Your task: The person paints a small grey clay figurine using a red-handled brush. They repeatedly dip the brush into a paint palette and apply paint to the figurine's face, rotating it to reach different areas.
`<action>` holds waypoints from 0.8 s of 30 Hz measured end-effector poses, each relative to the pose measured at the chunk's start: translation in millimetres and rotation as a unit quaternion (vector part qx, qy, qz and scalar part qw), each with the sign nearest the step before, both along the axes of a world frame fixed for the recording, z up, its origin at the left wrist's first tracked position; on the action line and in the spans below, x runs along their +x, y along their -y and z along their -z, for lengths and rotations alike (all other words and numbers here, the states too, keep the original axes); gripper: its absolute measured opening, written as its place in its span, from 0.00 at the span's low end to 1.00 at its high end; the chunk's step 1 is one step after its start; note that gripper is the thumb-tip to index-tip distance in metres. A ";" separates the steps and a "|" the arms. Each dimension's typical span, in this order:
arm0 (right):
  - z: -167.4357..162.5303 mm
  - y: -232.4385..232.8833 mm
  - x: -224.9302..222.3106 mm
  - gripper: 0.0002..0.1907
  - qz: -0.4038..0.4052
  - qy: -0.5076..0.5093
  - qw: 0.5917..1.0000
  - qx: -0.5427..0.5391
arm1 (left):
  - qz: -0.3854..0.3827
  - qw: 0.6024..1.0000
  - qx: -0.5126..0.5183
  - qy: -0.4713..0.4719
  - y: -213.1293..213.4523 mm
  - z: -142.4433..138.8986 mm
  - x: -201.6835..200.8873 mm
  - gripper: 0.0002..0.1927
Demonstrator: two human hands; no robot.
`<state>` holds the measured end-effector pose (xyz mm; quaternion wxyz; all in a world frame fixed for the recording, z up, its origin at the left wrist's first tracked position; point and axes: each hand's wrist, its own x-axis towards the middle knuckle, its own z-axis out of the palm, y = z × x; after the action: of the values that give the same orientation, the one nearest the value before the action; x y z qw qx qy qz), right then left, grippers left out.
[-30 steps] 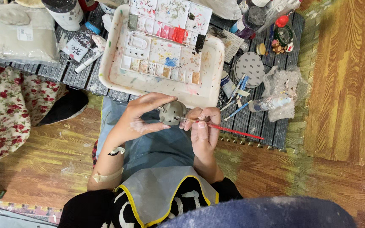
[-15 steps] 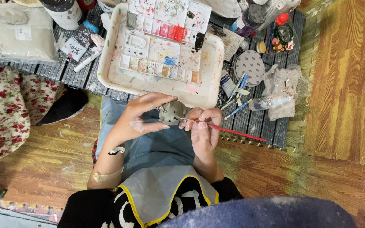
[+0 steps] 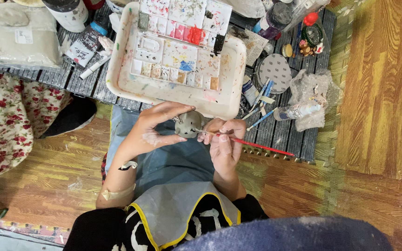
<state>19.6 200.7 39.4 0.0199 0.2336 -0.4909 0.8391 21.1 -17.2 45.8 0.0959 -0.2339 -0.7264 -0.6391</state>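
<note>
Right hand (image 3: 226,144): closed in a pencil-like pinch on the red-handled brush (image 3: 252,143), whose tip is laid against the grey clay piece (image 3: 189,124)
Left hand (image 3: 157,128): curled around the grey clay piece, which is cradled by fingertips and thumb over the lap, just in front of the near edge of the white tray (image 3: 229,100)
Brush work: short, light strokes are best applied with the right wrist braced against the left hand, so that the tip is kept from skidding; the piece is better turned by the left fingers than chased by the brush
Grip on the piece: only gentle pressure is called for, since wet colour could be smeared by the fingertips
Grey clay piece: small, rounded, matt and dull, with a few dark marks seen on its face; finer detail cannot be made out
Red-handled brush: thin, straight, glossy shaft, pointed away to the right
White tray: shallow, round-cornered plastic, stained with paint, set on the dark slatted mat (image 3: 284,130)
Paint palette (image 3: 177,46): white, many small square wells, caked with dried colour, laid inside the tray
Spare brushes (image 3: 261,95): blue-handled, scattered by the tray's right edge
Wooden floor (image 3: 378,93): warm, glossy boards around the mat
</note>
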 end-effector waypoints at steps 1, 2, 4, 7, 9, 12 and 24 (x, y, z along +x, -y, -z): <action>0.4 0.0 -0.3 0.06 0.000 0.000 1.000 -0.002 | 0.001 1.000 0.000 -0.001 -0.1 0.6 -0.1 0.36; 0.7 0.0 -0.9 0.06 0.000 -0.001 1.000 -0.004 | 0.001 1.000 0.000 -0.002 0.1 1.6 -0.3 0.36; 1.2 -0.4 -1.2 0.06 -0.007 0.006 1.000 -0.019 | 0.002 1.000 0.001 0.006 0.3 5.8 0.7 0.36; -0.2 -3.0 -3.4 0.07 -0.019 0.022 0.999 -0.040 | 0.019 0.999 0.040 0.017 0.4 18.0 0.1 0.35; -2.8 -4.9 -5.5 0.10 -0.012 0.030 0.999 -0.032 | 0.061 0.989 0.129 0.041 -3.7 29.3 -1.2 0.34; -7.7 -2.7 -15.2 0.13 -0.032 -0.038 0.998 0.043 | 0.141 0.945 0.274 0.109 -12.8 45.9 1.1 0.38; -30.2 23.2 -29.5 0.18 -0.018 -0.049 0.995 0.085 | 0.161 0.914 0.297 0.223 -16.6 51.7 8.1 0.49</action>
<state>-9.9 177.5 69.6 0.0089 0.2840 -0.5544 0.7822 29.2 -0.7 -6.0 -0.1073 -0.1598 -0.4580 -0.8678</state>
